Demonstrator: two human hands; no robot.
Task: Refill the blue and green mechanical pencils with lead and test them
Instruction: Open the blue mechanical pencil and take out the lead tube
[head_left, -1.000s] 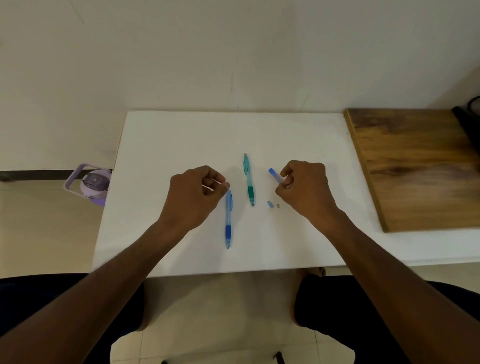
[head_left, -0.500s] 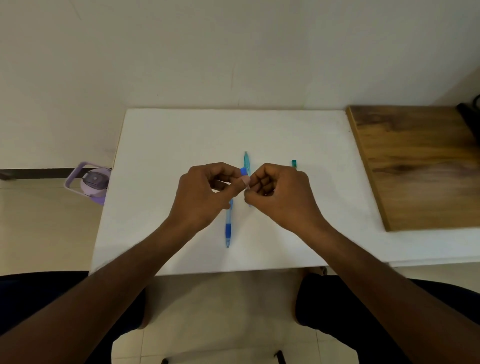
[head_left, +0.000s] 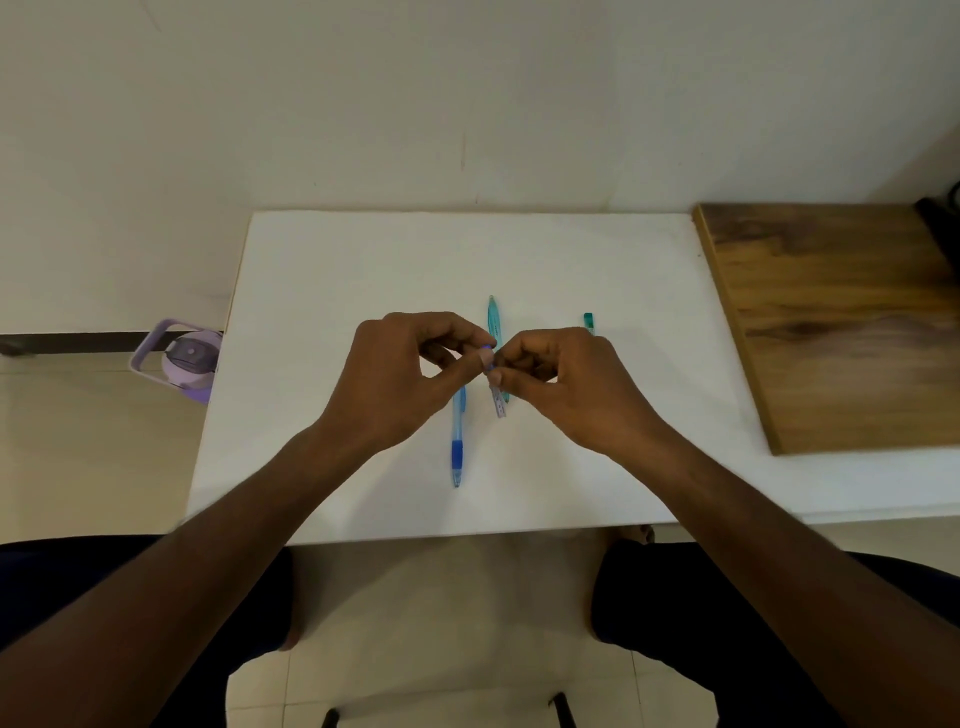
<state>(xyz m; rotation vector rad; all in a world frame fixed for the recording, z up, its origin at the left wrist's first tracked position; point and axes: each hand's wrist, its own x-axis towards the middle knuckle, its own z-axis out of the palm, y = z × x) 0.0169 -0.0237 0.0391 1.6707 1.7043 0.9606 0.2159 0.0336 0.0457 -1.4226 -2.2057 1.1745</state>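
The blue mechanical pencil (head_left: 457, 441) lies on the white table (head_left: 322, 291), tip toward me, its top under my left hand. To its right lies the green mechanical pencil (head_left: 492, 319), its lower half hidden by my fingers. My hands meet above the two pencils. In my right hand (head_left: 566, 384) a small clear lead tube (head_left: 498, 401) is pinched, hanging down from the fingertips. The thumb and forefinger of my left hand (head_left: 400, 379) pinch the tube's blue top end (head_left: 487, 349). A small green piece (head_left: 588, 321) rests on the table behind my right hand.
A wooden board (head_left: 841, 322) covers the right part of the table. On the floor to the left of the table stands a purple bottle (head_left: 182, 361). The wall is close behind the table. My knees sit below the table's near edge.
My right hand moved left with the lead tube and my left hand rose from the blue pencil's top to meet it. Both hands now pinch the tube.
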